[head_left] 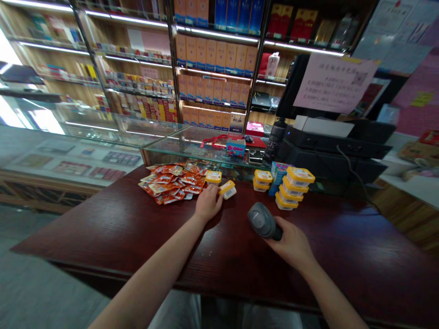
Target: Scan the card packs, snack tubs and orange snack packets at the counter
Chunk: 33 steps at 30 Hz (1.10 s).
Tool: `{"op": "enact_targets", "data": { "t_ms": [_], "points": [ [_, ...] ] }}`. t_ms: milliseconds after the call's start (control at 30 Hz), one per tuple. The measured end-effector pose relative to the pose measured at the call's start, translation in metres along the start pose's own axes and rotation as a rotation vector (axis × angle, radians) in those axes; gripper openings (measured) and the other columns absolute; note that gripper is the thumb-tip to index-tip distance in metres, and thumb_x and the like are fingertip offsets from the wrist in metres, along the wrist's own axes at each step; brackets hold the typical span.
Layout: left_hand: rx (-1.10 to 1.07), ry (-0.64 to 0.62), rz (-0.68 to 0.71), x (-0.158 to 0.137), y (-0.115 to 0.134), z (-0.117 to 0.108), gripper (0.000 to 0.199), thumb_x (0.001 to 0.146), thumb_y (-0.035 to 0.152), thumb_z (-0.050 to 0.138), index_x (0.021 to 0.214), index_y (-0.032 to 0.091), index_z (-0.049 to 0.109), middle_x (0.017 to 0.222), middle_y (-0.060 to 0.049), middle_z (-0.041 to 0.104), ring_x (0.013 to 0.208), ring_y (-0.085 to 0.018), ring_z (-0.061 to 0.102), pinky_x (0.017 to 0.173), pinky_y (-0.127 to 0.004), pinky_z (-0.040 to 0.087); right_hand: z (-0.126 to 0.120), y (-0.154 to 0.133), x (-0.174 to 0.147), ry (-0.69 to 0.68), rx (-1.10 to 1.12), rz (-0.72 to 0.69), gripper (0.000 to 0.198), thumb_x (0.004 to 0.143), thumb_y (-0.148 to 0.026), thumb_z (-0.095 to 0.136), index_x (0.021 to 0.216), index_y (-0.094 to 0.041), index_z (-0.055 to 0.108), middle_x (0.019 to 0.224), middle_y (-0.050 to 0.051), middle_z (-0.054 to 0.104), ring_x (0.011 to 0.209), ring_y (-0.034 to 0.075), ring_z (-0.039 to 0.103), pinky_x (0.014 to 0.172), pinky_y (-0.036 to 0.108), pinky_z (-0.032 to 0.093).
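My left hand (208, 203) is closed on a small plastic tub with a yellow lid (227, 189), tilted so its printed label faces me. Just behind that hand sits another yellow-lidded tub (213, 176). To the left lies a heap of orange snack packets (176, 183). In my right hand (291, 242) is a dark grey barcode scanner (262, 220), its head pointing forward and left above the table. Beyond the scanner stand a short stack of tubs (262, 180), a blue patterned box (278, 176) and a taller stack of yellow-lidded tubs (291, 194).
The dark wooden counter (144, 237) meets a glass display case (192, 141) at the back. A monitor with a paper notice (334, 84) and black machines (338, 151) stand at the right, with a cable hanging down. Shelves of boxed goods (216, 55) line the wall.
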<state>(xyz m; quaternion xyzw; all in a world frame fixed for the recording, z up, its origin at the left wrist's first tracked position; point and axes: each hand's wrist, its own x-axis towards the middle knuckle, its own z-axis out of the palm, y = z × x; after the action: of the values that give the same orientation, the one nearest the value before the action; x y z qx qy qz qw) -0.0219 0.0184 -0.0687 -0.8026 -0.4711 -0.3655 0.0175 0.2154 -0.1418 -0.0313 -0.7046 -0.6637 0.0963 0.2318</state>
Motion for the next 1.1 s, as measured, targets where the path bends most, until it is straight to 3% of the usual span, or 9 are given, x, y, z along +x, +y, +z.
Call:
{"op": "enact_targets", "data": {
  "t_ms": [133, 333, 567, 733, 867, 1000, 1100],
  "points": [
    [-0.041, 0.012, 0.047, 0.002, -0.003, 0.002, 0.010, 0.088, 0.023, 0.049, 0.095, 0.018, 0.054, 0.097, -0.008, 0.059, 0.095, -0.022, 0.057, 0.085, -0.036, 0.049, 0.000, 0.024, -0.005, 0.084, -0.248, -0.031, 0.034, 0.074, -0.029, 0.059, 0.107, -0.025, 0.062, 0.093, 0.004, 0.072, 0.083, 0.023, 0.068, 0.066, 0.028, 0.042],
    [-0.118, -0.019, 0.110, 0.009, -0.005, 0.001, 0.013, 0.088, 0.014, 0.044, 0.095, 0.018, 0.054, 0.099, -0.009, 0.059, 0.095, -0.021, 0.056, 0.087, -0.036, 0.049, 0.016, 0.055, -0.007, 0.181, -0.343, -0.067, 0.025, 0.077, -0.024, 0.056, 0.101, -0.023, 0.064, 0.095, 0.003, 0.071, 0.081, 0.020, 0.065, 0.070, 0.027, 0.041],
    [-0.150, -0.023, 0.248, 0.054, 0.030, 0.000, 0.021, 0.086, 0.012, 0.043, 0.101, 0.019, 0.055, 0.104, -0.008, 0.058, 0.101, -0.020, 0.054, 0.092, -0.036, 0.047, 0.017, 0.059, -0.003, 0.199, -0.306, -0.055, 0.027, 0.076, -0.021, 0.055, 0.101, -0.022, 0.064, 0.096, 0.004, 0.071, 0.082, 0.020, 0.065, 0.070, 0.028, 0.042],
    [-0.110, -0.044, 0.306, 0.107, 0.068, 0.019, 0.023, 0.085, 0.009, 0.041, 0.099, 0.019, 0.056, 0.103, -0.008, 0.057, 0.101, -0.021, 0.053, 0.092, -0.037, 0.046, 0.016, 0.065, -0.003, 0.210, -0.248, -0.029, 0.030, 0.074, -0.020, 0.056, 0.102, -0.023, 0.064, 0.094, 0.003, 0.071, 0.081, 0.021, 0.066, 0.070, 0.028, 0.043],
    [-0.074, -0.057, 0.350, 0.136, 0.083, 0.041, 0.020, 0.086, 0.009, 0.042, 0.095, 0.018, 0.056, 0.102, -0.009, 0.057, 0.100, -0.022, 0.054, 0.092, -0.037, 0.045, 0.015, 0.067, -0.004, 0.214, -0.210, -0.021, 0.030, 0.074, -0.018, 0.055, 0.102, -0.024, 0.064, 0.092, 0.003, 0.071, 0.082, 0.020, 0.066, 0.071, 0.028, 0.043],
    [-0.117, -0.059, 0.368, 0.142, 0.085, 0.059, 0.020, 0.086, 0.009, 0.043, 0.095, 0.018, 0.057, 0.103, -0.009, 0.058, 0.100, -0.021, 0.054, 0.092, -0.037, 0.046, 0.015, 0.066, -0.004, 0.202, -0.209, -0.010, 0.033, 0.070, -0.016, 0.057, 0.101, -0.023, 0.064, 0.094, 0.003, 0.071, 0.084, 0.020, 0.066, 0.073, 0.028, 0.043],
    [-0.243, -0.003, 0.288, 0.135, 0.084, 0.067, 0.022, 0.084, 0.010, 0.049, 0.103, 0.019, 0.056, 0.109, -0.008, 0.057, 0.104, -0.020, 0.055, 0.093, -0.036, 0.047, 0.013, 0.064, -0.003, 0.182, -0.199, -0.008, 0.032, 0.070, -0.015, 0.056, 0.100, -0.025, 0.064, 0.094, 0.002, 0.071, 0.084, 0.020, 0.065, 0.072, 0.027, 0.043]
  ]
}}
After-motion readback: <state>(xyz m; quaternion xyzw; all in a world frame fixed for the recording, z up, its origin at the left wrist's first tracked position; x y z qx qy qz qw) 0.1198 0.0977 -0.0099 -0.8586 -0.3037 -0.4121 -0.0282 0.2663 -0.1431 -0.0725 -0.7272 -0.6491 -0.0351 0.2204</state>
